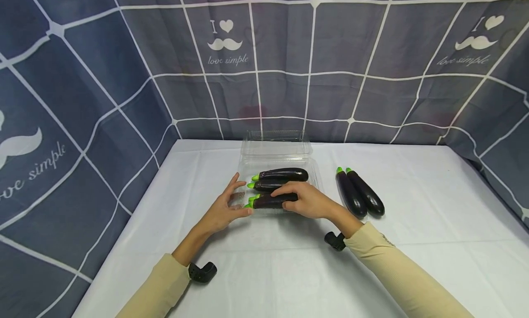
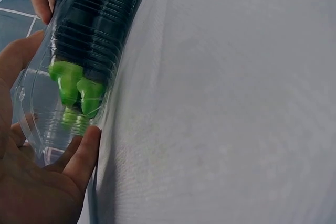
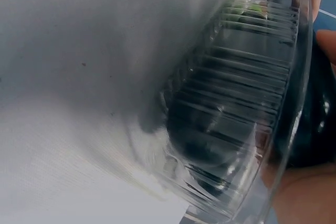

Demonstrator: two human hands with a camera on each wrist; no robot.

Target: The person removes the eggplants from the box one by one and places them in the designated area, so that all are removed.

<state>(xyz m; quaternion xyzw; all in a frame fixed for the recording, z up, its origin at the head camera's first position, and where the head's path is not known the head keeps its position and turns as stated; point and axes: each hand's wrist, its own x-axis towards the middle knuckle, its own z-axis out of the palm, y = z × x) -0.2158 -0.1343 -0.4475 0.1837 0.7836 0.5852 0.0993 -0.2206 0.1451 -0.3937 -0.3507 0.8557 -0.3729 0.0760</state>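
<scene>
A clear plastic clamshell box [image 1: 316, 175] holds several dark eggplants with bright green stems, lying crosswise. My right hand [image 1: 310, 199] reaches over its front right side and grips an eggplant [image 1: 268, 201] in the front row, thumb on the near side and fingers over the top. In the right wrist view, this eggplant [image 3: 317, 114] shows above the box rim. My left hand [image 1: 225, 211] rests at the box's left end, fingers spread and thumb near the front corner. The left wrist view shows green stems [image 2: 68, 82] through the ribbed wall, close to the left thumb.
Two more eggplants [image 1: 358, 192] lie side by side on the white tablecloth [image 1: 264, 272], right of the box. The box lid [image 1: 277, 148] stands raised at the back. A dark checked curtain [image 1: 285, 97] hangs behind the table and along its sides.
</scene>
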